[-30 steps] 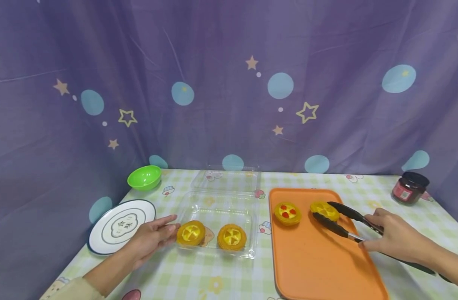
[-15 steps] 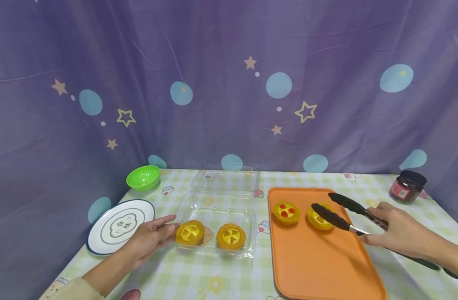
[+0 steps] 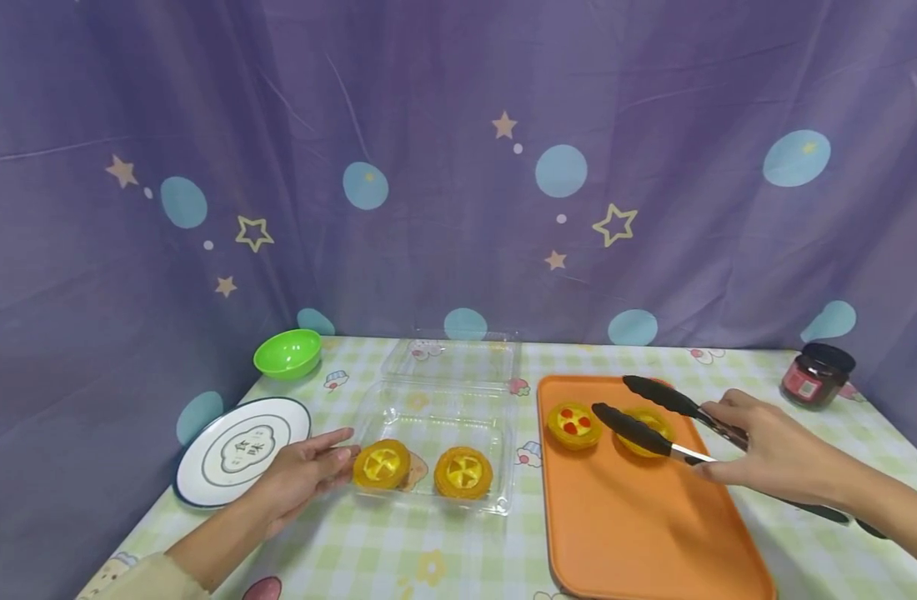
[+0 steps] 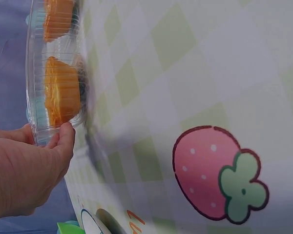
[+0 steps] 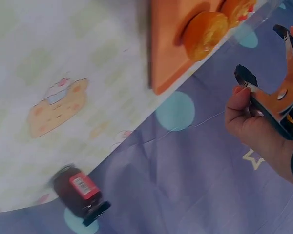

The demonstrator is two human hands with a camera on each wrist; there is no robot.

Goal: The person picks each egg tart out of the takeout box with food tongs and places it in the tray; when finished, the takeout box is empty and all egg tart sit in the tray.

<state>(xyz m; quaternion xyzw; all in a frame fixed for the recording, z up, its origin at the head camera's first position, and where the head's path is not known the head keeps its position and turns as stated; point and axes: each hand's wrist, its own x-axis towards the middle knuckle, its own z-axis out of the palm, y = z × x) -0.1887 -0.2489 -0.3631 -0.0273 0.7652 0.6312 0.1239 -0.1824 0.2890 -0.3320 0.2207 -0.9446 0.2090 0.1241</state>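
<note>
My right hand [image 3: 762, 446] grips black-and-silver tongs [image 3: 687, 450], whose spread black tips hover over the orange tray [image 3: 638, 533]. Partly hidden under the lower tip is a yellow egg tart [image 3: 648, 429]; beside it lies a tart with red pieces [image 3: 574, 425]. In the right wrist view, the tongs [image 5: 282, 95] hold nothing. With fairly straight fingers, my left hand [image 3: 297, 479] touches the left side of a clear plastic box [image 3: 507, 450]. Two egg tarts [image 3: 382, 465] sit in its base. The left wrist view has fingertips [image 4: 66, 134] against the box corner.
The box's clear lid [image 3: 458, 362] lies folded back behind its base. To the left are a white plate [image 3: 203, 462], close to my left forearm, and a green bowl [image 3: 288, 356]. A dark jar [image 3: 817, 377] stands at the far right, near the purple curtain [image 3: 443, 275].
The tongs have spread off the yellow tart and shifted left with my right hand. That tart has moved slightly left on the tray. My left hand stays in place.
</note>
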